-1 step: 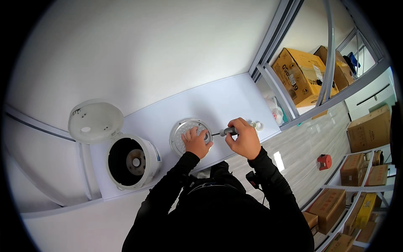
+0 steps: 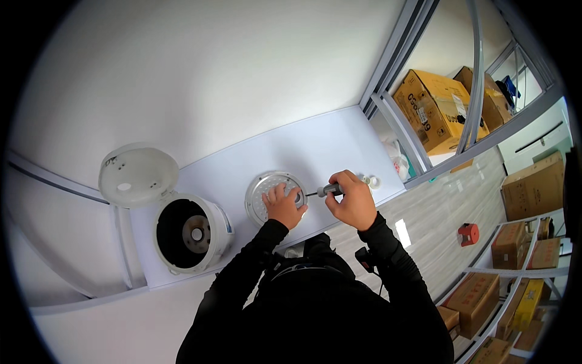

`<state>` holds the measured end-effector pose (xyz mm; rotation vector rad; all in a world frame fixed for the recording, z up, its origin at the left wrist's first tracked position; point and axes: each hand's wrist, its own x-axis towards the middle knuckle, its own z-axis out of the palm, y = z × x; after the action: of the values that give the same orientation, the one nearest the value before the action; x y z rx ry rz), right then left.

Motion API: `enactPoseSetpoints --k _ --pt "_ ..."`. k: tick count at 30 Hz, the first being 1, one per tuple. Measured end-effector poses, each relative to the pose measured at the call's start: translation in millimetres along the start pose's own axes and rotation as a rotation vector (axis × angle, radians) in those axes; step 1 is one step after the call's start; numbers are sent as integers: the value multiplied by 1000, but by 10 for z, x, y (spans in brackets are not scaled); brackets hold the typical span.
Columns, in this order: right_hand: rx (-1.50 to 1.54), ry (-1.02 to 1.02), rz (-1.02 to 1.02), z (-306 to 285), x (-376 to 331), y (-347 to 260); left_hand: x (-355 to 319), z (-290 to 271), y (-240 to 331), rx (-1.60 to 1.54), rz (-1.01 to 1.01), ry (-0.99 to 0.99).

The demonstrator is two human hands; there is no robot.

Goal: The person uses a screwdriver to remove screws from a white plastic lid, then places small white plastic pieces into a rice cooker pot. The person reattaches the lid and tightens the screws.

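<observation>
Round plate, partly under left fingers

Soft, even light covers the table, with a faint shadow above the disc at centre. 1 white glare patch marks the floor right of centre. Black fills all 4 corners, the rail bows at upper right, and sleeves lose detail.
</observation>
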<state>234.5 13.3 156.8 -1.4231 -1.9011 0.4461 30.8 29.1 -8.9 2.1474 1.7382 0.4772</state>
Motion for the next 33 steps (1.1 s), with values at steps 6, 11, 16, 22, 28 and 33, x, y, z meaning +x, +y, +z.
enactPoseSetpoints --k 6,11,16,22,28,33 --pt "-18 -1 -42 9 33 -12 -20 -22 -15 4 28 2" --pt "-40 -43 -80 7 169 -56 -38 -33 -37 -3 45 -29" --pt "-228 -129 -155 33 344 -61 -32 -71 -27 6 35 -50" --pt "-525 -366 4 -27 566 -286 -31 -86 -6 26 31 -61" --pt "-328 -40 -477 54 518 -116 -26 -56 -38 15 54 -26" --pt "-533 -290 -243 100 568 -232 -21 -16 -67 7 69 2"
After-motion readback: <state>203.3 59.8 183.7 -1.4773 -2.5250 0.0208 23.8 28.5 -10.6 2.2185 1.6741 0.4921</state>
